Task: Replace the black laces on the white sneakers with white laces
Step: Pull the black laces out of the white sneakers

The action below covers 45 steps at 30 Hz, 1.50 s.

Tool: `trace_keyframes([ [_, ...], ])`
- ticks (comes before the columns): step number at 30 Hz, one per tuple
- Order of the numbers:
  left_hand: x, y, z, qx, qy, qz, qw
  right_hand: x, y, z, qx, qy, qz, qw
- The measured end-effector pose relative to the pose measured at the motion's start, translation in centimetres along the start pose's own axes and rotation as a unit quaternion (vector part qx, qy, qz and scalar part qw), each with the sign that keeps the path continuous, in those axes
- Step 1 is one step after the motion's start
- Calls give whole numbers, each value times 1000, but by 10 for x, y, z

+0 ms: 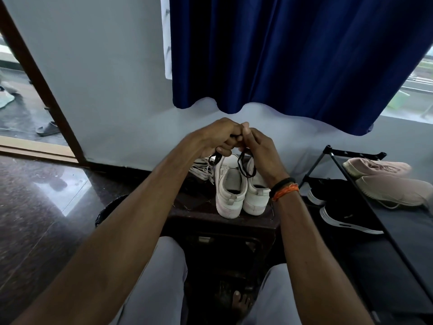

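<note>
Two white sneakers (230, 184) stand side by side, heels toward me, on a small dark stool (222, 219). Above them my left hand (216, 139) and my right hand (259, 148) meet, fingers curled, and both grip a bunched black lace (243, 166) whose loops hang down between them over the shoes. A second loop of black lace shows under my left hand. White laces (202, 170) lie in a loose pile on the stool, left of the sneakers. The sneakers' fronts are hidden behind my hands.
A black shoe rack (375, 207) stands at the right with pink shoes (384, 179) on top and black shoes (342, 212) below. A blue curtain (293, 55) hangs on the wall ahead. A doorway opens at the left onto a dark glossy floor.
</note>
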<state>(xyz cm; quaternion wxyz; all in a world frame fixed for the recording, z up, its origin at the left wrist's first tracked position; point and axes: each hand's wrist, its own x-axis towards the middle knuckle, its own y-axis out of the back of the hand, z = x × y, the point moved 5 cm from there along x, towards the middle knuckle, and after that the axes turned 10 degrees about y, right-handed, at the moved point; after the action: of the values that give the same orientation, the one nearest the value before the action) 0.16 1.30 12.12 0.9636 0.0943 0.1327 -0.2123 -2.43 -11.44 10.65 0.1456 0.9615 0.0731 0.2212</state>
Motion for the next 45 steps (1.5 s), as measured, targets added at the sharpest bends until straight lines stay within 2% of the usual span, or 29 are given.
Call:
trace_keyframes([
  [3, 1, 6, -6, -17, 2, 16, 1000, -5, 0, 7, 47, -20, 7, 999],
  [9, 2, 13, -13, -97, 1, 31, 995, -11, 0, 15, 37, -58, -4, 998],
  [14, 6, 18, -25, -224, 23, 40, 973, -21, -1, 27, 178, -120, -25, 976],
  [17, 8, 18, -37, -288, 23, 42, 956, -27, -6, 38, 217, -146, -22, 965],
  [24, 10, 8, -64, -321, 25, 84, 943, -25, -27, 42, 161, -177, 24, 971],
  [35, 0, -5, -73, -449, 46, 80, 889, -12, -40, 44, -12, -122, 64, 990],
  [41, 0, -11, -74, -516, 38, 80, 852, -16, -53, 38, -31, -99, 46, 994],
  [45, 0, -11, -76, -532, 21, 104, 840, -21, -60, 32, 6, -77, 45, 996],
])
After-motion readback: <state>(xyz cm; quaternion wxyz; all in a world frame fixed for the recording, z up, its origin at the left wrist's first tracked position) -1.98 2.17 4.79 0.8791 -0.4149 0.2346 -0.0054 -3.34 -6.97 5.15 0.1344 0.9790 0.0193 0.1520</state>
